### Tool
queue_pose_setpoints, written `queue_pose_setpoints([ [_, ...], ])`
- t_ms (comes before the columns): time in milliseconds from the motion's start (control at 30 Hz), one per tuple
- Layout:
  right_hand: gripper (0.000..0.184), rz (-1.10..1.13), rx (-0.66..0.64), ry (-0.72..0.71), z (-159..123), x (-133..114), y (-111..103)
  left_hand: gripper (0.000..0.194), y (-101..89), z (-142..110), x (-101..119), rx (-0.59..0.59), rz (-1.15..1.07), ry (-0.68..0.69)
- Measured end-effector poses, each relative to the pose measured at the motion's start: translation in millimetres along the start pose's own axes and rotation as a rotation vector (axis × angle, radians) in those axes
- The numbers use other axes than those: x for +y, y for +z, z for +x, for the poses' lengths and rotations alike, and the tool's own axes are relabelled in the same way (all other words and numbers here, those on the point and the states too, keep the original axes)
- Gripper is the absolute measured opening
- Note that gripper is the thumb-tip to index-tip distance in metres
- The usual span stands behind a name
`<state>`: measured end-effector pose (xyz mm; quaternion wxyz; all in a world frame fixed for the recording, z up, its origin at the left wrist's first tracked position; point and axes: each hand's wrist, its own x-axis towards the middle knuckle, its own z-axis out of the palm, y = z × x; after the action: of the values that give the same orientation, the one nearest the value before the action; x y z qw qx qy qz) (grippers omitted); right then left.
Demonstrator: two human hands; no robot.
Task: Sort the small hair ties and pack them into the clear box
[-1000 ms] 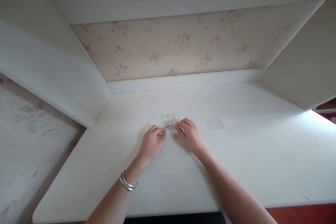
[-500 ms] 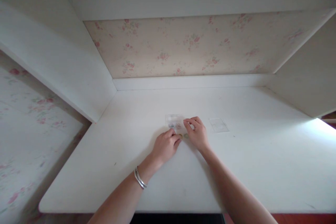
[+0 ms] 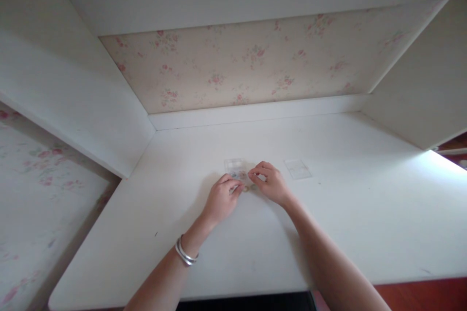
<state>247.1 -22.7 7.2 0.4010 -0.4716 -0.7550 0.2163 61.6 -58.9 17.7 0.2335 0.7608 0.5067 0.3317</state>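
A small clear plastic box [image 3: 233, 163] lies on the white desk, its near part holding a few tiny coloured pieces. My left hand [image 3: 223, 199] is at the box's near left side, fingers bent and closed; what they hold, if anything, is too small to make out. My right hand [image 3: 270, 183] pinches thumb and forefinger together over the box's right side, and any item between the tips is hidden. Just in front of the box, between my hands, lie a small yellowish round piece [image 3: 246, 188] and a greenish round piece [image 3: 254, 187].
A clear flat plastic lid or tray [image 3: 298, 169] lies to the right of my right hand. The white desk [image 3: 350, 214] has side panels [image 3: 109, 107] and a flowered back wall [image 3: 255, 65]. A dark speck [image 3: 156, 234] lies on the left of the desk.
My left fingertips have shifted off the yellowish round piece toward the box's near edge. My right hand stays pinched and has come slightly closer over the box. The view has tilted a little.
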Motion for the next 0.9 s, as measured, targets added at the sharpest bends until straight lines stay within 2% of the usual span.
queue_pose_setpoints([
  [167,0.011,-0.141,-0.242,-0.111,-5,-5,-8,0.023,-20.4,17,-12,0.053,0.047,-0.031],
  [333,0.011,-0.277,-0.352,-0.133,-8,-10,-7,0.023,-24.2,40,-29,0.092,0.142,-0.024],
  [467,0.015,-0.312,-0.368,-0.120,-7,-11,-7,0.021,-17.7,55,-39,0.073,0.237,-0.029],
  [567,0.017,-0.317,-0.357,-0.118,-7,-11,-7,0.023,-15.3,57,-43,0.042,0.238,-0.048],
  [700,0.016,-0.286,-0.325,-0.109,-7,-11,-7,0.026,-20.6,45,-44,0.060,0.157,-0.044],
  [900,0.014,-0.218,-0.257,-0.100,-6,-10,-4,0.024,-25.2,14,-36,0.067,0.068,-0.093],
])
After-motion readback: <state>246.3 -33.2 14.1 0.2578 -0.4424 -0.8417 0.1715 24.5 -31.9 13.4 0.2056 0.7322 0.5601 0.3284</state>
